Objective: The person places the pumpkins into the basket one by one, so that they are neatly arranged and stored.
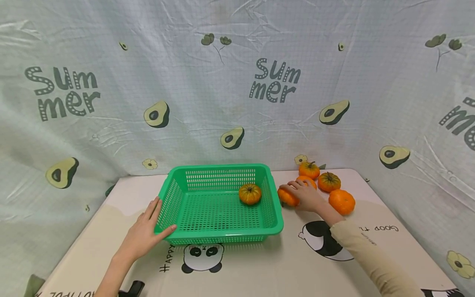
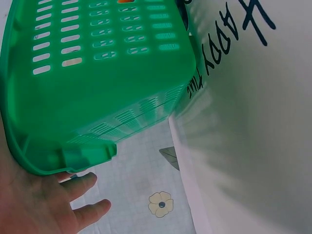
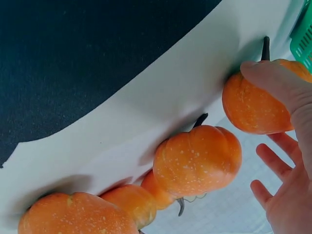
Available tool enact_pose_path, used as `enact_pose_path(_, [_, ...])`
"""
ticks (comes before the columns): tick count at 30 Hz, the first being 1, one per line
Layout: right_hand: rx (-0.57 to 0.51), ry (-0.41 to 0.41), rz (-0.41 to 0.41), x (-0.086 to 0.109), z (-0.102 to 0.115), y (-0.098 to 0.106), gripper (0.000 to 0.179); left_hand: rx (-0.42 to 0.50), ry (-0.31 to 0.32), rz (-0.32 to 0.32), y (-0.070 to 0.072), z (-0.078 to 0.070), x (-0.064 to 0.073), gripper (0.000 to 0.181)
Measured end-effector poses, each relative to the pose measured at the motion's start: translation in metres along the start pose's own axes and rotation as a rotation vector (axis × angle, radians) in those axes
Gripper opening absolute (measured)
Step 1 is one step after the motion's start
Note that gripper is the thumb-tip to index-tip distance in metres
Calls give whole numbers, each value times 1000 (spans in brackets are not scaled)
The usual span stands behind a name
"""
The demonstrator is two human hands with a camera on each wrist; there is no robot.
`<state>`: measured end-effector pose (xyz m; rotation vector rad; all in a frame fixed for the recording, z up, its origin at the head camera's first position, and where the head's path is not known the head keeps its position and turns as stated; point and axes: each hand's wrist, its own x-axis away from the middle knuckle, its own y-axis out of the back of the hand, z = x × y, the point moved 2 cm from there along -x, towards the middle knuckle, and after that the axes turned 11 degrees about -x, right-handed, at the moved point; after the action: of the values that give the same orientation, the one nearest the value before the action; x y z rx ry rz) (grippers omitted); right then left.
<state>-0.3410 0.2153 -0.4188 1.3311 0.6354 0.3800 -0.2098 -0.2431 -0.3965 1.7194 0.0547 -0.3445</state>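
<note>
My right hand (image 1: 305, 196) holds a small orange pumpkin (image 1: 288, 198) just right of the green plastic basket (image 1: 222, 238). In the right wrist view the thumb lies across the top of this pumpkin (image 3: 256, 107), near its dark stem, and some other fingers are spread away from it. Straight fingers of my left hand (image 1: 142, 233) touch the basket's left side, the thumb lying over its front left corner. Inside the basket, toward the right, sits a greenish-orange pumpkin (image 1: 250, 194).
Several more pumpkins stand on the right of the table: an orange one (image 1: 342, 202), a green-tinged one (image 1: 329, 182), one at the back (image 1: 309, 170) and one partly behind my right hand (image 1: 307, 180). A printed cloth (image 1: 200, 103) hangs behind the table. A black object (image 1: 135, 287) lies near the front edge.
</note>
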Motion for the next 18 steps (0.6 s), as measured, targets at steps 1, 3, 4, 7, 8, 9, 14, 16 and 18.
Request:
enact_pose_path(1, [2,2,-10,0,0,0,75,0,-2,-2,0,0,0,88])
enact_pose_path(3, [8,7,-34,1,0,0,74,0,-4,-7,0,0,0,88])
enact_pose_path(4, [3,4,-46,1,0,1,74,0,-4,-9,0,0,0,88])
enact_pose_path(7, [-9,-18,-72,3,0,2,75,0,-3,-12,0,0,0,88])
enact_pose_path(8, [-12,-30,-74,4,0,2,77,0,-3,-12,0,0,0,87])
enact_pose_path(9, [-16,-42,-74,5,-1,2,78,2,-2,-11,0,0,0,87])
enact_pose_path(14, [-16,-77,-73,9,-3,0,81,4,1,-6,0,0,0,87])
enact_pose_path(16, [-24,-74,-82,10,-4,0,80,1,1,-6,0,0,0,88])
enact_pose_path(18, [-33,-62,-90,11,-5,0,79,-1,0,-6,-1,1,0,88])
